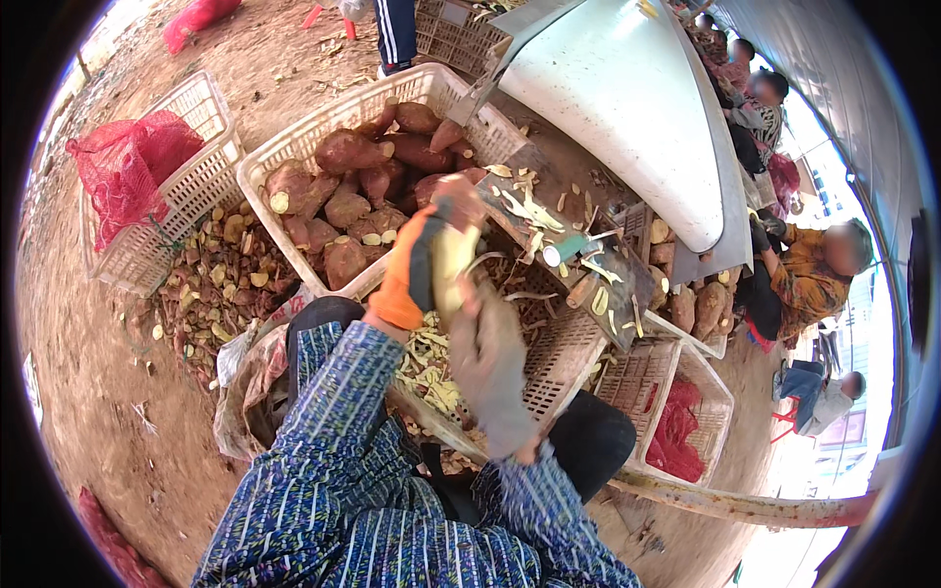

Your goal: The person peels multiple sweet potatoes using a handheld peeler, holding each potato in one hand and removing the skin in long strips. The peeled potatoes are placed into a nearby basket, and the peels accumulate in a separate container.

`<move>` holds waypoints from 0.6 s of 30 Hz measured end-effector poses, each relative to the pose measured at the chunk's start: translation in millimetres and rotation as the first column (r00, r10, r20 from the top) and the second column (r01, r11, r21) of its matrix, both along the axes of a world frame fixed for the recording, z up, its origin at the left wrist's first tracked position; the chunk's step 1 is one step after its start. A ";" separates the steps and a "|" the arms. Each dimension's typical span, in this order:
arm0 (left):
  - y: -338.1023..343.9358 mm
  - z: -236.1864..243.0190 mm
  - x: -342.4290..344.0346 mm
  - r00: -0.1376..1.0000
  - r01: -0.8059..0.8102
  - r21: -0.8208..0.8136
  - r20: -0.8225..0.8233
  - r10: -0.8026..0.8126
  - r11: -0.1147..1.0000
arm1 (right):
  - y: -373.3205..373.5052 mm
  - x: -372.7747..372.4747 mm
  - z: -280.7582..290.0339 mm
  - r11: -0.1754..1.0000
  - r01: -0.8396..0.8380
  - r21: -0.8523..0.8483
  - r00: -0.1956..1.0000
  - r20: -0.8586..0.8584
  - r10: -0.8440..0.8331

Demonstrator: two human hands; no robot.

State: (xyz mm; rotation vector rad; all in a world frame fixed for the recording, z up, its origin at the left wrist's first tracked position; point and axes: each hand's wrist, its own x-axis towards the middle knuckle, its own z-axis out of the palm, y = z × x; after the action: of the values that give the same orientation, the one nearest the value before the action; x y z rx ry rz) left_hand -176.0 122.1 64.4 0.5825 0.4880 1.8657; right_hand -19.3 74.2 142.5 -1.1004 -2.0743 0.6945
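My left hand (410, 267), in an orange and black glove, grips a sweet potato (454, 263) in front of me. Pale yellow flesh shows along the side facing me, and reddish skin remains at its far end. Against its near end is my right hand (490, 353), in a grey glove, blurred by motion with its fingers curled closed. Whatever those fingers hold is hidden. Below both hands, yellow peelings (426, 367) lie in a crate (564, 367) between my knees.
Ahead to the left, unpeeled sweet potatoes (348, 152) fill a plastic crate (263, 176). A board (627, 318) carries peel strips and a green-and-white cylinder (566, 251). Trimmed pieces (221, 269) cover the ground at left. A white metal chute (627, 98) stands ahead; people sit at right.
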 end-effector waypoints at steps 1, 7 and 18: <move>-8.9 24.8 -10.7 0.938 0.236 0.116 0.232 -0.257 0.965 | -21.0 6.3 -7.2 0.998 -0.061 0.002 0.996 0.064 0.060; -4.4 50.1 -8.9 0.936 0.136 -0.063 0.334 -0.107 0.989 | -22.9 23.5 0.5 1.000 -0.001 -0.007 0.995 0.095 0.001; 9.4 22.1 -6.6 0.906 0.157 -0.075 0.408 -0.114 0.985 | -40.5 42.3 -15.0 0.998 -0.048 -0.035 0.967 0.247 0.055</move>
State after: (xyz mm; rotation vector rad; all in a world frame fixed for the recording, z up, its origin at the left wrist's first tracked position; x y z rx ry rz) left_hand -182.7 131.6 86.5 0.1447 0.2625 1.7525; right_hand 23.0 33.7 127.5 -1.2048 -2.3173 0.6404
